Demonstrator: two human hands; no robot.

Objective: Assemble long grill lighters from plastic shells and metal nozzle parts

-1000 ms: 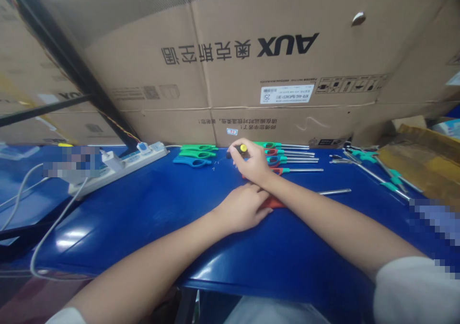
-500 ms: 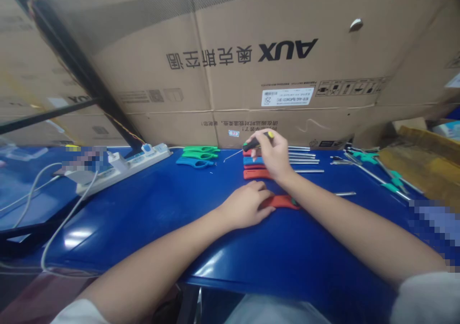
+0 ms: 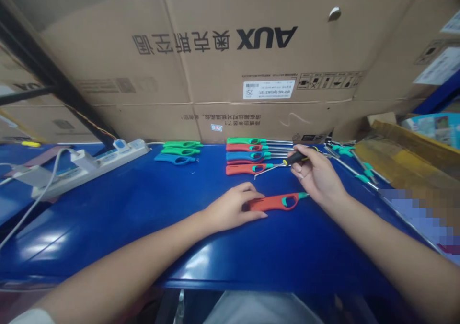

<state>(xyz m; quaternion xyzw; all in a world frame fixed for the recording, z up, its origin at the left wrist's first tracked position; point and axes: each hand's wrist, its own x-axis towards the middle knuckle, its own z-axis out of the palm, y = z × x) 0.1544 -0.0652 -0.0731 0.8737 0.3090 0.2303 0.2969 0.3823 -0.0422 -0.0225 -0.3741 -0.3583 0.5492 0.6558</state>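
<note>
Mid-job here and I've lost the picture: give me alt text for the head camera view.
A right hand grips a black-and-yellow screwdriver over a glossy blue table, beside a red plastic utility lighter under the left hand. Behind them lies a row of green, red and blue plastic lighters.

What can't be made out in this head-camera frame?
Head view:
- Grip end of the orange-red lighter: covered by the left hand.
- Part of the black-handled screwdriver: covered by the right hand's fingers.
- Right table edge: hidden by a pixelated patch.
- Speck beside the blue lighter: too small to identify.
</note>
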